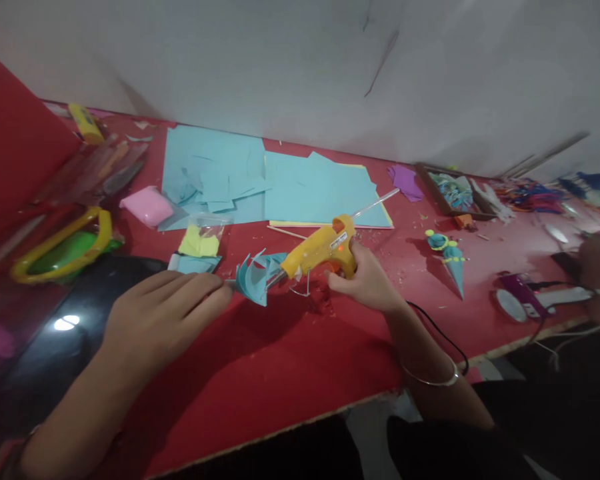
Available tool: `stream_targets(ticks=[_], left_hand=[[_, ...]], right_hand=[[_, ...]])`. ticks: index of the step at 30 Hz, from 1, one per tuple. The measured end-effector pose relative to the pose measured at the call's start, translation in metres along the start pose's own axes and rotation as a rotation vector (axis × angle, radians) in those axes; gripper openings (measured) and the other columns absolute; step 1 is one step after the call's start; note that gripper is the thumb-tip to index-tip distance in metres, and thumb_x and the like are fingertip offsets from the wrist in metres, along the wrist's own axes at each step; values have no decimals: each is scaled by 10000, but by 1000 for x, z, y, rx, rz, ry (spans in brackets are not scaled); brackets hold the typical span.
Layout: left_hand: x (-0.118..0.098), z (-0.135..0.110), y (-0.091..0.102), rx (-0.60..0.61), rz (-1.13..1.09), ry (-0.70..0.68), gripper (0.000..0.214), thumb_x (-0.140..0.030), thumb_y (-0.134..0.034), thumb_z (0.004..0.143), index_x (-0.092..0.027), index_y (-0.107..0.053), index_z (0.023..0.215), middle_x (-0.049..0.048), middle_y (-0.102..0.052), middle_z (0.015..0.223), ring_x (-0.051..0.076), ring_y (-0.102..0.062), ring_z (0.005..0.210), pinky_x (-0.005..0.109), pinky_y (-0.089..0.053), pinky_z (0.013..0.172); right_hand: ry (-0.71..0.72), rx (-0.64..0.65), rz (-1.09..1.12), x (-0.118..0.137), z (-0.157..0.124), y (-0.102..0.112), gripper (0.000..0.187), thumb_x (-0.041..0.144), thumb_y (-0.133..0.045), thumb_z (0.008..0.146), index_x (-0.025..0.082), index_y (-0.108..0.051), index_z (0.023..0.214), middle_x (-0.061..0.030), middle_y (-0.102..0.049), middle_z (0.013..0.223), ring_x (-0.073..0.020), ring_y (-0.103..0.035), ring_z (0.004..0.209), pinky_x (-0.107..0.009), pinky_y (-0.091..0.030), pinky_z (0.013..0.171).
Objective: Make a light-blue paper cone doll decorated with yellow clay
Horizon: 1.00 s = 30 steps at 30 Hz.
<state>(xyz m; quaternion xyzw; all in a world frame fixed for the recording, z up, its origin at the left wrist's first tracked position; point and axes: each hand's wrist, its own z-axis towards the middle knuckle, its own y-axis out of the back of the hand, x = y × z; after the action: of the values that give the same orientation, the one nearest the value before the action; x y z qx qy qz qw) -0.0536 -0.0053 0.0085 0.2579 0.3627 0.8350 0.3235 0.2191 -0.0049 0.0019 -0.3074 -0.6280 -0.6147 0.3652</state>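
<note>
My right hand (363, 279) is wrapped round the handle of a yellow glue gun (320, 250), with a clear glue stick (375, 203) poking out of its back end. The gun's nozzle points left and meets, or comes very close to, a light-blue paper flower (254, 277) made of curled petals. My left hand (167, 317) pinches the flower's base or stem at its left side; the fingertips partly hide that spot. Just behind the left hand lie a packet with yellow paper (200, 241) and a folded blue paper piece (197, 264).
Blue paper sheets (325, 187) lie along the wall. A pink packet (147, 205), a yellow-rimmed item (63, 247) and a black glossy surface (80, 327) are at left. To the right are a blue paper cone (454, 272), a brown tray (457, 193) and a purple device (525, 295) near another person's arm.
</note>
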Motion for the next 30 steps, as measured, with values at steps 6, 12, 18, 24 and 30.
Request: stream_targets(ticks=[6, 12, 18, 24, 30], left_hand=[[-2, 1, 1, 1, -8, 12, 390, -125, -276, 908, -277, -552, 678, -23, -651, 688, 151, -589, 603, 305, -438, 573], [0, 1, -1, -44, -11, -9, 343, -112, -325, 894, -273, -545, 685, -34, -631, 659, 138, -572, 579, 288, -432, 545], [-1, 2, -1, -58, -18, -40, 332, -104, -334, 888, -254, -553, 687, -11, -638, 666, 148, -577, 583, 293, -440, 540], [-3, 1, 0, -23, -11, 12, 368, -139, -288, 905, -286, -549, 690, -27, -640, 672, 145, -574, 592, 302, -457, 569], [-3, 1, 1, -23, -19, 26, 354, -130, -309, 896, -280, -553, 689, -27, -642, 671, 149, -581, 593, 305, -456, 565]], right_hand=[[14, -9, -12, -2, 1, -1, 209, 192, -585, 631, 180, -474, 808, 63, -462, 609, -60, -399, 502, -198, -325, 455], [1, -3, -19, -2, 1, 0, 204, 202, -584, 635, 180, -463, 798, 74, -424, 586, -53, -363, 479, -201, -303, 439], [-3, -12, -32, -1, 2, 0, 225, 201, -579, 631, 180, -463, 822, 69, -414, 607, -57, -368, 493, -209, -316, 456], [-2, -15, -47, -3, 2, 0, 206, 206, -578, 637, 180, -460, 804, 65, -426, 609, -60, -382, 499, -211, -321, 454], [4, -23, -51, -4, 3, -1, 208, 218, -580, 642, 182, -452, 802, 70, -416, 601, -58, -377, 489, -214, -323, 452]])
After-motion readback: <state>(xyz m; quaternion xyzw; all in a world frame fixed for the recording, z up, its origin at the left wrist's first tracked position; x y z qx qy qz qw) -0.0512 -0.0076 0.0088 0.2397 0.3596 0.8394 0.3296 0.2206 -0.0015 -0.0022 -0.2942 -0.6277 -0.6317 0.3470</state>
